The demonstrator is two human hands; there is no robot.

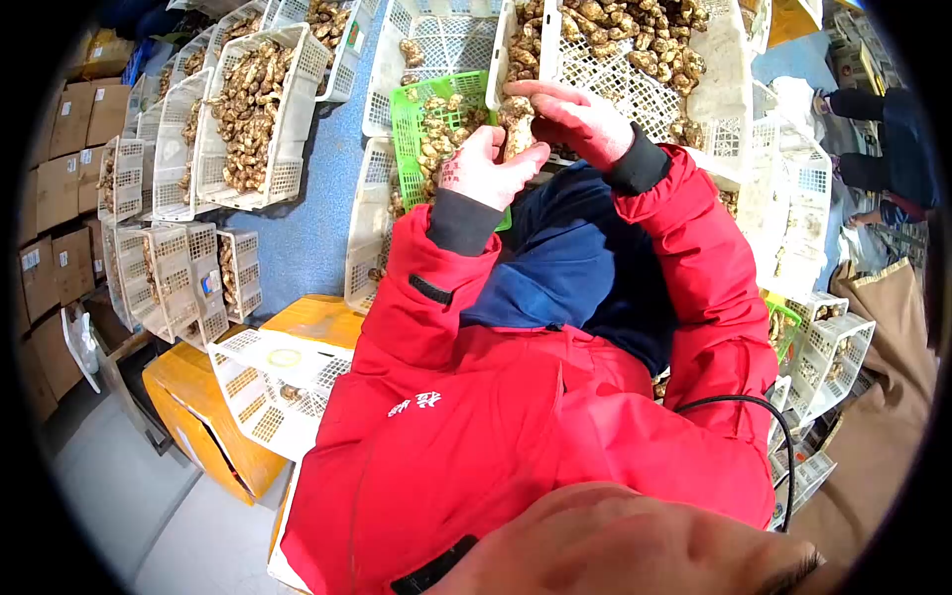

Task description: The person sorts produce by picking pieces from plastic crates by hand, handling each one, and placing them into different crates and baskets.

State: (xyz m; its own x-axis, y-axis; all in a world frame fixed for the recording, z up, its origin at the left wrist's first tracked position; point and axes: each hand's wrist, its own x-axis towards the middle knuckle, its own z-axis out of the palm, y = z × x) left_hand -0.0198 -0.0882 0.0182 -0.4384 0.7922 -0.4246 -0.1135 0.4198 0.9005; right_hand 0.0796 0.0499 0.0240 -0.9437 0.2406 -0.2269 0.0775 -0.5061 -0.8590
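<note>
- Mushroom [516, 127], qty 1: whole, thick-stemmed, w/ rounded brown-mottled top & paler, cream-tan stem.
- Surface: rough, w/ dk. brown patches; fine detail n/a, too small to tell.
- Pose: lengthwise, top end away fr. wearer, stem end toward wearer's lap.
- Loc.: btwn L hand [481, 174] & R hand [585, 121], partly hidden by fingers, nr. R edge of green basket [405, 119].

Stacked cardboard boxes [71, 124] line the view's left side, brown cloth [881, 342] the right.

mushroom [517, 127] in left hand [486, 171], right hand [585, 121] beside it; green basket [405, 124] of mushrooms near, white crate [290, 180] heaped.
</note>
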